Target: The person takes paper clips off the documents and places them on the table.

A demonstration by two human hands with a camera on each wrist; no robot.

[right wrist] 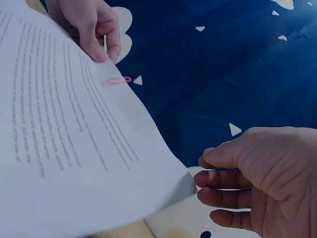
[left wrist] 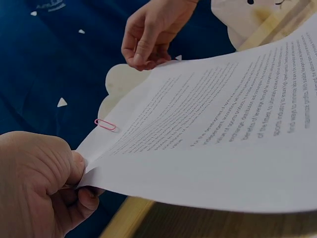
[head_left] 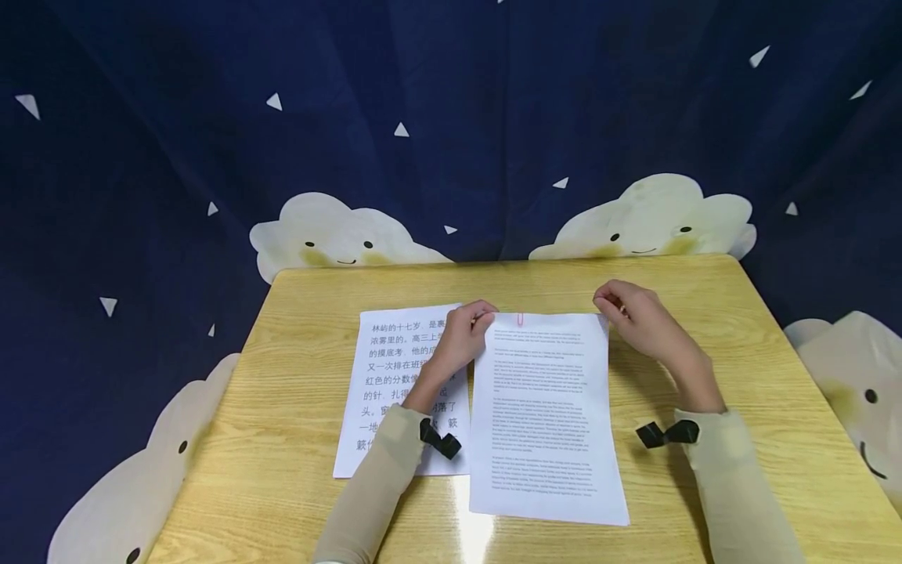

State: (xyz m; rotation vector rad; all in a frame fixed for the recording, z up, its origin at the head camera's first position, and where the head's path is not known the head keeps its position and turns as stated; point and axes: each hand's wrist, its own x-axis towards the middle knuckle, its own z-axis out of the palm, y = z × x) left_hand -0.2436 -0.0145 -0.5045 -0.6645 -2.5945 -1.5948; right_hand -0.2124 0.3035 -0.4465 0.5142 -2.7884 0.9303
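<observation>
In the head view a printed paper sheet (head_left: 546, 423), perhaps a stack, is held up by its top left corner. A pink paper clip (head_left: 521, 319) sits on its top edge, also plain in the left wrist view as a pink clip (left wrist: 106, 125). My left hand (head_left: 461, 337) pinches that corner between thumb and fingers. At the top right corner is my right hand (head_left: 637, 317); in the right wrist view its relaxed fingers (right wrist: 225, 197) are at the paper's corner, thumb apart from it, not pinching. Whether they touch the corner is hard to tell.
Another paper with large Chinese characters (head_left: 395, 376) lies on the wooden table (head_left: 282, 407) to the left, partly under my left forearm. Behind the table hangs a dark blue curtain (head_left: 451, 141) with white clouds and triangles. Black straps (head_left: 667, 433) hang at both wrists.
</observation>
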